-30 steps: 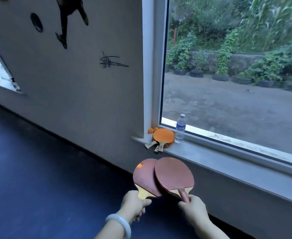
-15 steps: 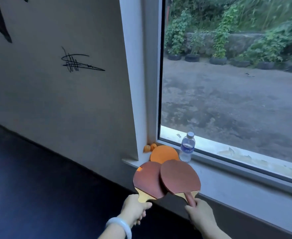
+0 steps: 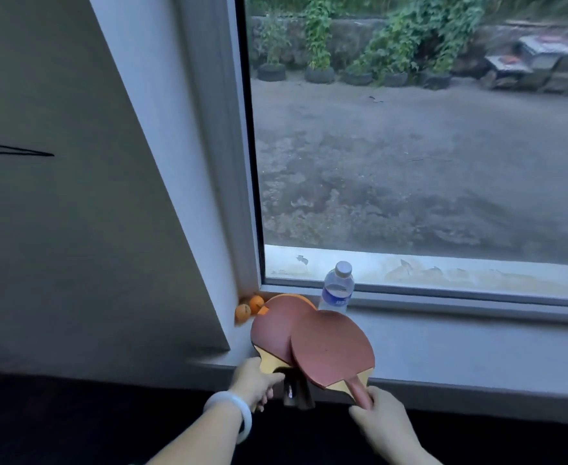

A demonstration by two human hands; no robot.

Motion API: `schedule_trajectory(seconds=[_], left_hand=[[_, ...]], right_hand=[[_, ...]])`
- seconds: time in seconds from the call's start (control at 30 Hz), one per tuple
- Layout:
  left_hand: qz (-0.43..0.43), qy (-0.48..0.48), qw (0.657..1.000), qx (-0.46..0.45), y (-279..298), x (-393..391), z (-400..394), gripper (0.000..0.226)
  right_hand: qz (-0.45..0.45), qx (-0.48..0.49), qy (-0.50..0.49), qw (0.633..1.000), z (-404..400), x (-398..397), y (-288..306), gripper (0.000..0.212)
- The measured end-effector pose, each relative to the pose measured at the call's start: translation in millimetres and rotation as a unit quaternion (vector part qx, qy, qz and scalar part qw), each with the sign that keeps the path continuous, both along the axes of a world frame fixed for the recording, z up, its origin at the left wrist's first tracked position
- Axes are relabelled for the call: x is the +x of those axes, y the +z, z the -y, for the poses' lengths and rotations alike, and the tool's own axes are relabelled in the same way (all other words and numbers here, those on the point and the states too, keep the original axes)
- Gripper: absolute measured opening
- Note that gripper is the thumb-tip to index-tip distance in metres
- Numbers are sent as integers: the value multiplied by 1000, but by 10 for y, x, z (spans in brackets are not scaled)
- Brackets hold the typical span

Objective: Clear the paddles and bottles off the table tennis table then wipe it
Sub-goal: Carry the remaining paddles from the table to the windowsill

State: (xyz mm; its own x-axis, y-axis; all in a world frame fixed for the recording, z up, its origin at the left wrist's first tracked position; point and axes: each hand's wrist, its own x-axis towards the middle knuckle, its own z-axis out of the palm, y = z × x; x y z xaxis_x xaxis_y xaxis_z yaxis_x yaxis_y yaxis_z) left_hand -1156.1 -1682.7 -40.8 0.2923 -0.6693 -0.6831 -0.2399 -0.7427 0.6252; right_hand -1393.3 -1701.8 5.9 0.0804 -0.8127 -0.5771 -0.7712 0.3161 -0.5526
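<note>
My left hand [image 3: 254, 380] grips the handle of a red paddle [image 3: 275, 330], and my right hand [image 3: 381, 419] grips the handle of a second red paddle [image 3: 332, 350] that overlaps it. Both blades hang over the grey window sill [image 3: 460, 350]. Beneath them lie orange paddles [image 3: 301, 298], mostly hidden, with dark handles [image 3: 296, 391] sticking out below. A small water bottle [image 3: 337, 290] stands upright on the sill just behind the blades. Two orange balls [image 3: 249, 307] sit in the sill's left corner.
The window pane [image 3: 410, 162] and its frame rise right behind the sill. A white wall [image 3: 74, 229] closes the left side. Dark floor [image 3: 74, 424] lies below the sill.
I have come closer to the sill. Both held paddles moved forward and now cover the orange paddles lying there.
</note>
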Motion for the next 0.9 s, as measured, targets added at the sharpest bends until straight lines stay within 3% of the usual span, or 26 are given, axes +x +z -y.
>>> schedule_trajectory(seconds=[0.3, 0.53, 0.9], left_hand=[[111, -175, 978, -27, -246, 286, 106, 37], [59, -217, 974, -14, -291, 414, 97, 65], [120, -160, 977, -68, -290, 764, -283, 31]], right_hand=[[-10, 10, -41, 999, -47, 512, -145, 11], [-9, -8, -45, 999, 21, 800, -204, 5], [-28, -35, -14, 999, 294, 1209, -495, 8]])
